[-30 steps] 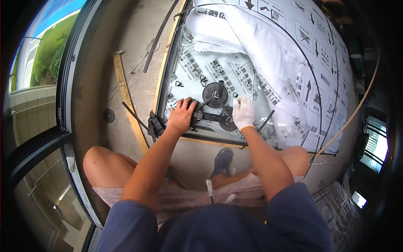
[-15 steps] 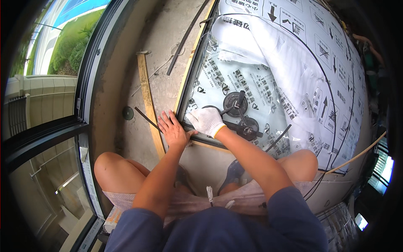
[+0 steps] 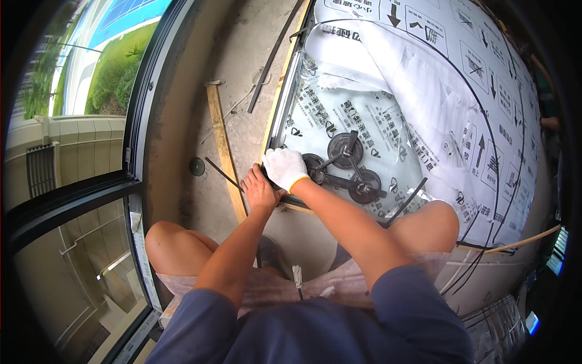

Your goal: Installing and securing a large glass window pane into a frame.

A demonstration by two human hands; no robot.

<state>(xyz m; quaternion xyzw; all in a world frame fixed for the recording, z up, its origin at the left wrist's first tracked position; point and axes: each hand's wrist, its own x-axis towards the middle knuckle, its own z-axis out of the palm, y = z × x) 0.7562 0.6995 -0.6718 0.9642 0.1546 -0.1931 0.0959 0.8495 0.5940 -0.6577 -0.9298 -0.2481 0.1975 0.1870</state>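
Observation:
A large glass panel [image 3: 371, 115] lies in front of me, covered with printed film and edged by a dark frame [image 3: 279, 124]. At its near left corner rests my bare left hand [image 3: 260, 193], fingers bent over the outer edge and thumb along the near side. Just beside it, my right hand [image 3: 285, 168], in a white knit glove with a yellow cuff, is closed at the frame's edge. Its fingertips point down, and whatever they pinch is hidden. A black suction-cup lifter [image 3: 347, 150] with three round pads sits on the glass, right of the gloved hand.
On the concrete floor to the left lie a wooden strip [image 3: 224, 142], a short dark strip [image 3: 222, 172] and a long dark strip [image 3: 276, 56]. White printed wrapping [image 3: 418, 115] is bunched over the panel. A dark window frame [image 3: 137, 130] stands at far left.
My right hand has moved left and up to the frame's edge, close against my left fingers. My left fingers, spread earlier, have bent in at the corner. The view has shifted slightly.

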